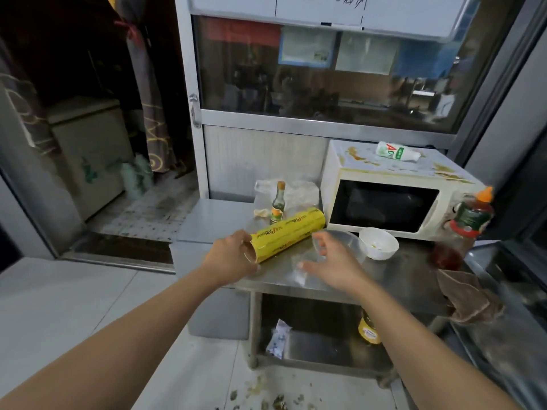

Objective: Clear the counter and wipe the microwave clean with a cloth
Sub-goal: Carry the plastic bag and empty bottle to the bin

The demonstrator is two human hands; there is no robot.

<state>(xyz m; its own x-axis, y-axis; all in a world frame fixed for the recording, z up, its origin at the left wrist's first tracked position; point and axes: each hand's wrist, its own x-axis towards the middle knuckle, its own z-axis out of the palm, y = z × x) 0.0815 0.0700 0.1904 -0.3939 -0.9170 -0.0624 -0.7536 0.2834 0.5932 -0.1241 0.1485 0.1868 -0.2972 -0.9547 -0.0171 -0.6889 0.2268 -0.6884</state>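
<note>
A yellow roll of cling film [291,232] lies on the steel counter [213,223]. My left hand [233,255] grips its near end, fingers curled round the tube's mouth. My right hand [331,264] hovers with spread fingers just right of the roll, over the counter and a clear plastic lid [349,241]. The white microwave [393,196] stands at the back right, its top stained, with a white bottle [396,151] lying on it. A brown cloth [467,294] hangs over the counter's right edge.
A white bowl [379,242] sits before the microwave. A small green bottle [278,204] and crumpled plastic [299,190] stand behind the roll. A sauce bottle with orange cap [470,220] is at the right. A lower shelf holds a yellow jar [368,328] and a packet [278,338]. Debris litters the floor.
</note>
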